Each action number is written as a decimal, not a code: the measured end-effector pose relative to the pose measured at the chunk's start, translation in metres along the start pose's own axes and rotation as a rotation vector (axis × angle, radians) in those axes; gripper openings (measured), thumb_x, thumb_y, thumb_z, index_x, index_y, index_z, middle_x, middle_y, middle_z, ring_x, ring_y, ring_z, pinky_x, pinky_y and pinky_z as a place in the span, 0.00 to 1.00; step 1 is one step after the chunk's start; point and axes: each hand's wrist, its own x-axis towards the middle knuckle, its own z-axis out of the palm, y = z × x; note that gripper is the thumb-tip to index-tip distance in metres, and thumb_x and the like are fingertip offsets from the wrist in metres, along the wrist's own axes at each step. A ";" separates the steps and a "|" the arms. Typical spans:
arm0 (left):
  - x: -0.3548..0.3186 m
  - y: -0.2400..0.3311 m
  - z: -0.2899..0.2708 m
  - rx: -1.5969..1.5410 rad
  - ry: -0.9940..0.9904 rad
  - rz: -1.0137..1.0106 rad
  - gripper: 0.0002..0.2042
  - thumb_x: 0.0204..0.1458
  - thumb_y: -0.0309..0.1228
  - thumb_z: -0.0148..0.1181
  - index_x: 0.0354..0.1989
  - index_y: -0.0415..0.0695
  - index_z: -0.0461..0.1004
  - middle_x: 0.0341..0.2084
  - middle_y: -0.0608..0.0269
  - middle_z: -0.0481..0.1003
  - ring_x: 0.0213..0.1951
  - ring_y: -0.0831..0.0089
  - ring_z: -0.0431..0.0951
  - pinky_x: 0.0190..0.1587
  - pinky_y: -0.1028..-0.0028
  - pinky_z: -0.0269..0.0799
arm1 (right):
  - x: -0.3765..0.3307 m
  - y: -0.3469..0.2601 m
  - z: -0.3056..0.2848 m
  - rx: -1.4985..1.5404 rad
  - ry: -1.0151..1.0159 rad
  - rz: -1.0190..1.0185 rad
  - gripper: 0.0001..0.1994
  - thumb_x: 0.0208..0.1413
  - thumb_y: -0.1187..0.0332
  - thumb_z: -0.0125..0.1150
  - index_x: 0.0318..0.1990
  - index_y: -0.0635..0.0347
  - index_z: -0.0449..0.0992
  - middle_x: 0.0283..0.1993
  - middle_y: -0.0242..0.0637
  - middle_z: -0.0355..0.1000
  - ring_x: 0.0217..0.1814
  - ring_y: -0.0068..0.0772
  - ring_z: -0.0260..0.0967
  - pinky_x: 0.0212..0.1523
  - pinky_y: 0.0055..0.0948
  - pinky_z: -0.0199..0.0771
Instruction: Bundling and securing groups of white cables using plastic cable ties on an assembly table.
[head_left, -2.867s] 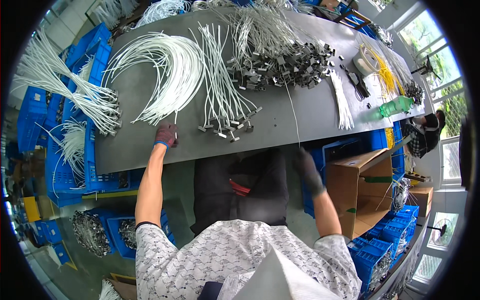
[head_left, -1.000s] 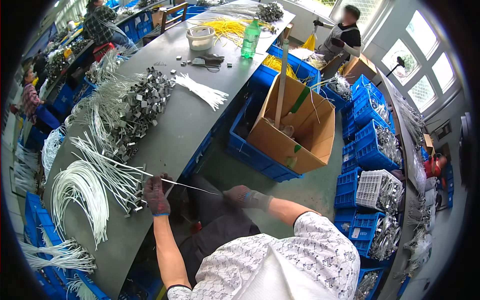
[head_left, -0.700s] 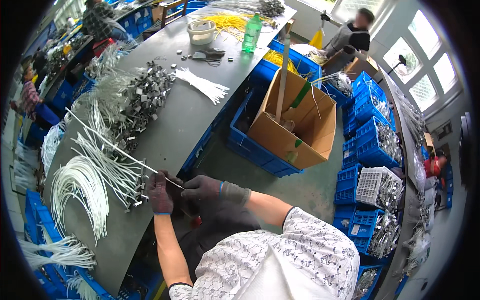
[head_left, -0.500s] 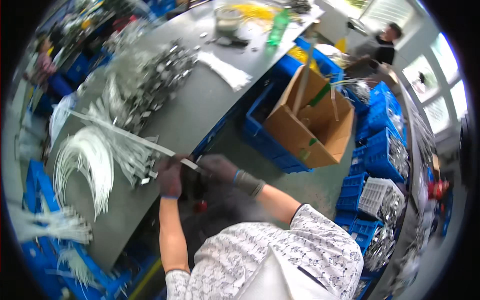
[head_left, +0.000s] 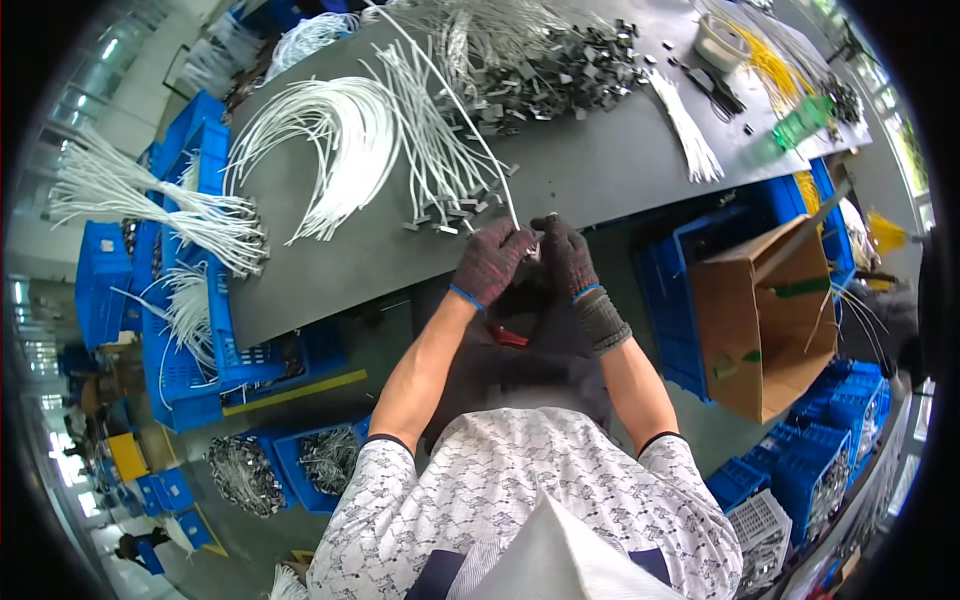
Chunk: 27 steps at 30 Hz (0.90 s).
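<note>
Both hands wear dark knitted gloves and meet at the near edge of a grey table [head_left: 620, 180]. My left hand [head_left: 490, 262] is closed on the near end of a long white cable [head_left: 460, 105], which runs away across the table toward the far left. Close beside it, my right hand [head_left: 570, 260] has its fingers bent together at the cable's end; what they pinch is too small and hidden to name. Just beyond my left hand lies a loose bunch of white cables [head_left: 425, 150] with small metal-looking end pieces. Left of that is a curved bundle of white cables [head_left: 350, 160].
A pile of small dark and silvery pieces [head_left: 560, 75] covers the far table. To the right are a short white bundle [head_left: 685, 130], a tub [head_left: 722, 42] and a green bottle [head_left: 803, 122]. A cardboard box [head_left: 730, 320] stands right; blue crates [head_left: 215, 300] with cables stand left.
The view has swung toward the right, so the table now lies ahead of me. My hands have come close together at the cable's end, and the cable points more steeply away.
</note>
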 end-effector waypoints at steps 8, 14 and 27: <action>0.077 -0.074 -0.128 0.773 -0.151 -0.147 0.21 0.60 0.49 0.53 0.41 0.43 0.81 0.41 0.45 0.79 0.45 0.48 0.78 0.48 0.55 0.73 | 0.084 0.016 -0.025 -0.575 0.259 -0.348 0.20 0.67 0.54 0.51 0.55 0.61 0.73 0.38 0.48 0.80 0.37 0.45 0.78 0.41 0.39 0.77; 0.120 -0.115 -0.145 0.809 0.056 -0.506 0.25 0.56 0.52 0.53 0.48 0.44 0.80 0.49 0.42 0.77 0.51 0.45 0.77 0.55 0.54 0.71 | 0.147 0.006 0.001 -0.806 0.352 -0.511 0.21 0.65 0.56 0.53 0.58 0.60 0.72 0.53 0.57 0.74 0.54 0.58 0.74 0.54 0.46 0.73; 0.212 -0.118 -0.111 0.795 0.358 -0.901 0.61 0.40 0.59 0.71 0.72 0.29 0.45 0.62 0.38 0.68 0.61 0.51 0.73 0.61 0.57 0.71 | 0.157 0.031 0.022 -0.845 -0.072 -0.601 0.17 0.61 0.63 0.54 0.56 0.55 0.74 0.53 0.50 0.74 0.52 0.58 0.73 0.49 0.49 0.75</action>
